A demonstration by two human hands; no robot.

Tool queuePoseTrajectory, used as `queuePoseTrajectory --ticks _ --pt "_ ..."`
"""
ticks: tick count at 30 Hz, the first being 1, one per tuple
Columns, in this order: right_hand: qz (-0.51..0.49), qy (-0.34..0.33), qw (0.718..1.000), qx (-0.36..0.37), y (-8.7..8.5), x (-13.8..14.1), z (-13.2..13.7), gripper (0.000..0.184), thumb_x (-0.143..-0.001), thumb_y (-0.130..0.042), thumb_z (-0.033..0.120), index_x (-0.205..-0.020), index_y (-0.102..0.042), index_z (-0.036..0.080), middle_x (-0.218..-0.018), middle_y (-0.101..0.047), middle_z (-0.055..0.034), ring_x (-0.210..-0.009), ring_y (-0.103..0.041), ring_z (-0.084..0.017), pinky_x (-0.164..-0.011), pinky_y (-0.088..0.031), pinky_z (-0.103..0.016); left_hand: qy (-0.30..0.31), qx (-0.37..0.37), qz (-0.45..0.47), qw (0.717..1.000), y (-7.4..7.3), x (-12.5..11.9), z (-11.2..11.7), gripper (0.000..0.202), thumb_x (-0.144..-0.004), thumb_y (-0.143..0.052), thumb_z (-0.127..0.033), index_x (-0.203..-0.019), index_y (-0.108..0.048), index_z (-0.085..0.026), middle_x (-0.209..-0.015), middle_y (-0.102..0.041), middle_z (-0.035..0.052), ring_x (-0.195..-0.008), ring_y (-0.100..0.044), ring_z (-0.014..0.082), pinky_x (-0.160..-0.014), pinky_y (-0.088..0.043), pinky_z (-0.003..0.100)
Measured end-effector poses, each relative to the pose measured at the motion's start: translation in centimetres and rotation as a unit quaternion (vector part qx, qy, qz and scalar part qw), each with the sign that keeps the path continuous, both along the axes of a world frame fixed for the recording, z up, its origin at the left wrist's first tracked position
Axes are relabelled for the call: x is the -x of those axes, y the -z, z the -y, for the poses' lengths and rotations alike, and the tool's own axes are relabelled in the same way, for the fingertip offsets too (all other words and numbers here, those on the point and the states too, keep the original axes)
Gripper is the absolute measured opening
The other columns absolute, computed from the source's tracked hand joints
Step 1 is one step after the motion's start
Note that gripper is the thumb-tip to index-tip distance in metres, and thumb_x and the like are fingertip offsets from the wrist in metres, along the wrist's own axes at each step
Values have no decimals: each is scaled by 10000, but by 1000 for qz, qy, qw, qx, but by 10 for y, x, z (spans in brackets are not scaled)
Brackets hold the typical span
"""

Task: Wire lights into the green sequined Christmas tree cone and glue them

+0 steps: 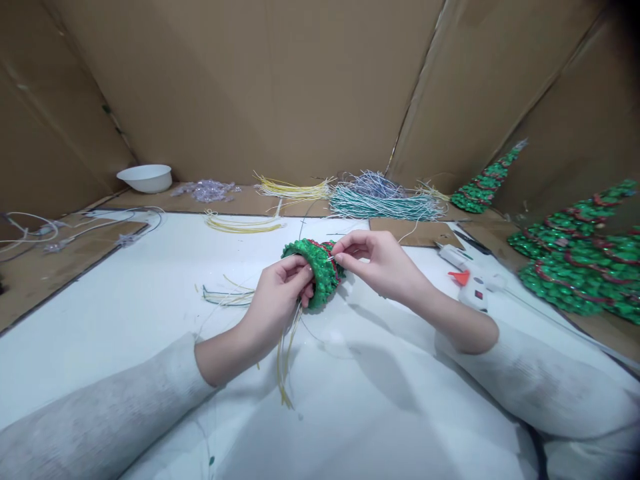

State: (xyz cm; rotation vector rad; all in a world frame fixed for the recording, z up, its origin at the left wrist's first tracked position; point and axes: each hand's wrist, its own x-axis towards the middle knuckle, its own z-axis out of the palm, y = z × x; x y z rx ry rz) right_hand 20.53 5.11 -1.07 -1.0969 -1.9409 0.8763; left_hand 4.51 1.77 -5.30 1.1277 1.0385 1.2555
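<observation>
Tree (326, 283) before strands (387, 203); bowl (146, 179) back left, glue gun (473, 293) right.

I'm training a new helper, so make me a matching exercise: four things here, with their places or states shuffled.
1. White bowl
2. Green-and-white wire bundle
3. Left hand
4. Right hand

A. Holds the green textured piece at its open end
B. Back left, near the cardboard wall
C. Pinches a thin pale strand
D. At the back, right of centre

Pairs: 1-B; 2-D; 3-A; 4-C

Soft shadows cross the bright white table (150, 287); the top-right corner blackens.
</observation>
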Motion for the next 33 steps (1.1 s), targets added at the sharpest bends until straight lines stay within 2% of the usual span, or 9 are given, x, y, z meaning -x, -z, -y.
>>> queuePoseTrajectory --ticks 3,7,10,14,19,24,27,33 --pt "-2 13 999 -35 3 0 1 74 -763 -565 108 -759 -633 135 -765 -665 -39 -699 -620 -125 -697 -508 -260 -2 -13 10 1000 2 1 -2 97 -782 -619 -230 -761 -651 -140 -630 -575 -15 -587 -498 77 -565 -402 176" --pt "25 29 998 -47 4 -1 -1 49 -744 -592 124 -735 -635 145 -762 -662 -39 -687 -618 -132 -678 -510 -270 22 15 69 997 3 0 -4 74 -742 -654 -203 -790 -662 -147 -759 -651 8 -715 -569 110 -709 -439 218" --pt "27 13 999 -40 1 -2 0 66 -750 -587 135 -710 -637 150 -761 -661 -37 -691 -613 -131 -680 -508 -265 43 29 89 995 4 0 -4 73 -730 -661 -196 -788 -654 -151 -724 -653 2 -659 -559 102 -667 -427 215" --pt "29 24 999 -20 -3 1 4 102 -748 -645 250 -703 -638 158 -737 -670 -38 -670 -614 -144 -645 -499 -269 45 18 71 996 7 0 -5 77 -743 -650 -198 -810 -646 -161 -664 -638 -14 -589 -538 93 -574 -396 195" --pt "33 65 997 -23 -4 7 5 120 -767 -583 190 -655 -610 158 -696 -666 -38 -637 -606 -144 -620 -477 -270 29 -17 48 998 9 -1 -5 125 -765 -638 -191 -883 -663 -161 -754 -679 9 -682 -601 121 -609 -433 200" --pt "35 54 998 -14 -3 8 5 100 -752 -567 142 -660 -601 160 -686 -649 -30 -634 -595 -140 -619 -470 -263 22 -19 63 998 7 -1 -4 149 -754 -664 -200 -894 -687 -157 -816 -701 27 -725 -621 132 -670 -462 218" --pt "33 41 997 -47 1 7 6 95 -763 -553 126 -685 -594 162 -725 -635 -29 -653 -586 -132 -624 -465 -252 29 6 89 996 7 -1 -6 149 -736 -686 -205 -876 -700 -153 -831 -710 36 -734 -627 140 -705 -474 238" --pt "63 20 983 -170 4 4 6 103 -789 -536 92 -733 -580 167 -813 -612 -31 -744 -556 -135 -688 -427 -256 59 29 111 992 10 2 -13 201 -699 -723 -197 -893 -712 -147 -826 -715 36 -736 -631 139 -747 -469 249"
